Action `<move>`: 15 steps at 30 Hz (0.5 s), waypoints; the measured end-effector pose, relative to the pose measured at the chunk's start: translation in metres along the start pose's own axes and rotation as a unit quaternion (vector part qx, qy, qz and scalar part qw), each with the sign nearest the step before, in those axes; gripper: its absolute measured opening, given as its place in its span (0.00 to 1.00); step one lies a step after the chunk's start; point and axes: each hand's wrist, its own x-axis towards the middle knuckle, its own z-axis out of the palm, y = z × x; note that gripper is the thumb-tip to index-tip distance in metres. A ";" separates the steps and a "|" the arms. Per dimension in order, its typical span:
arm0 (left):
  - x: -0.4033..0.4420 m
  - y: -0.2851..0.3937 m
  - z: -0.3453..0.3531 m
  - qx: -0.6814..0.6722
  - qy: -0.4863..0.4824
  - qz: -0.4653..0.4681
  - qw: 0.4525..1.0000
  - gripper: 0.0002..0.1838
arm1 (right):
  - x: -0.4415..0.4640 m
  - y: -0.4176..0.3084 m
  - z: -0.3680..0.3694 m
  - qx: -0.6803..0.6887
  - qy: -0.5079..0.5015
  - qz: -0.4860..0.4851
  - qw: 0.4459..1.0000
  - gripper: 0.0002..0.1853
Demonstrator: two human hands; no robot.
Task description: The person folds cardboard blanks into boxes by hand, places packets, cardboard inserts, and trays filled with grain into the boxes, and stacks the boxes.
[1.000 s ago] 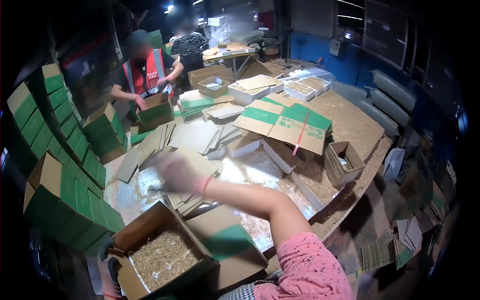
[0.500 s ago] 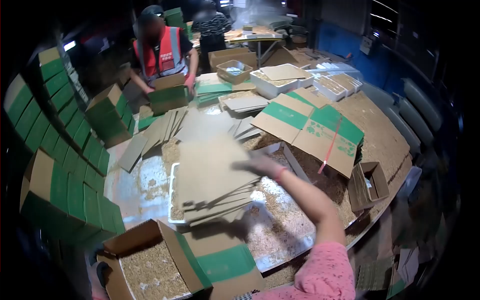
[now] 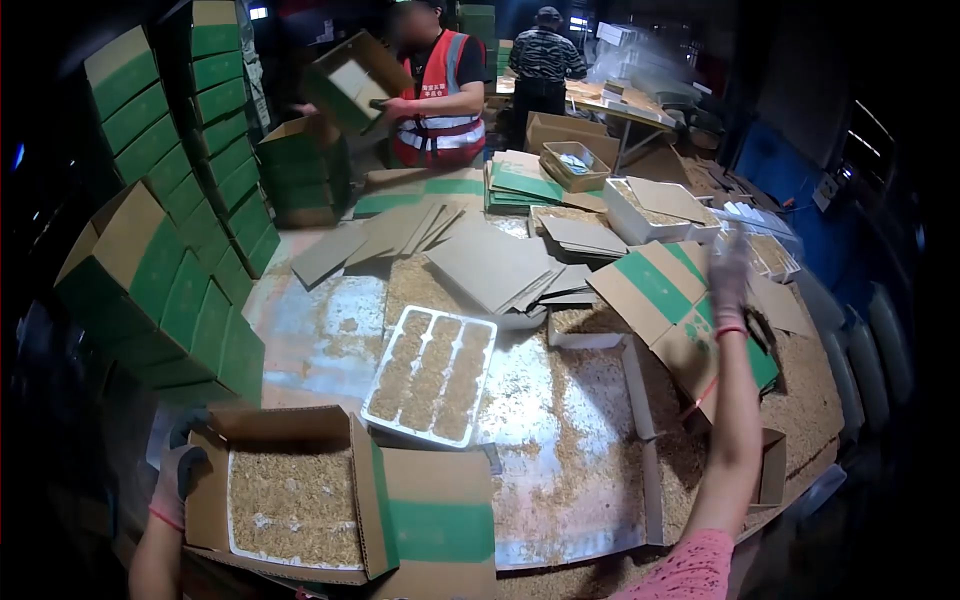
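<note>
The table (image 3: 570, 500) spreads beyond the box (image 3: 375, 520); flat cartons (image 3: 680, 310) lie well right of the box, a tray (image 3: 420, 435) just behind it. The left hand (image 3: 175, 470) grips the box's left wall; the right hand (image 3: 730, 280) blurs by the cartons, opening and hold unclear.

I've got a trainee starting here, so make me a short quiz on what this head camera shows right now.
1. Which thing does the left hand hold? A, the blue wall; B, the open box; C, the grey cardboard sheets.
2. True or false: the right hand is away from that box.
3. Into how many long rows is the white tray lying beyond the box divided?

Key: 1, B, by its left side. 2, true; it shows over the flattened cartons, though blur hides whether it touches them. 3, three.
</note>
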 end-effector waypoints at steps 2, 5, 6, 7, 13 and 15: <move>0.002 0.010 0.003 -0.043 0.001 -0.046 0.998 0.23 | -0.042 -0.116 0.058 0.022 -0.219 -0.074 0.973 0.35; 0.002 -0.002 -0.001 -0.098 0.010 -0.065 0.993 0.24 | -0.097 -0.256 0.132 -0.049 -0.413 -0.109 0.903 0.56; 0.001 0.019 0.010 -0.058 0.009 -0.044 0.997 0.23 | -0.115 -0.277 0.166 -0.072 -0.459 -0.077 0.882 0.58; 0.001 0.011 0.004 -0.075 0.013 -0.055 0.996 0.23 | -0.123 -0.288 0.187 -0.102 -0.503 -0.046 0.857 0.59; 0.001 0.013 0.009 -0.116 0.002 -0.043 0.992 0.22 | -0.165 -0.291 0.231 -0.136 -0.546 -0.061 0.824 0.34; -0.003 0.015 0.007 -0.031 0.006 -0.034 0.999 0.23 | -0.155 -0.278 0.180 -0.091 -0.483 -0.230 0.840 0.19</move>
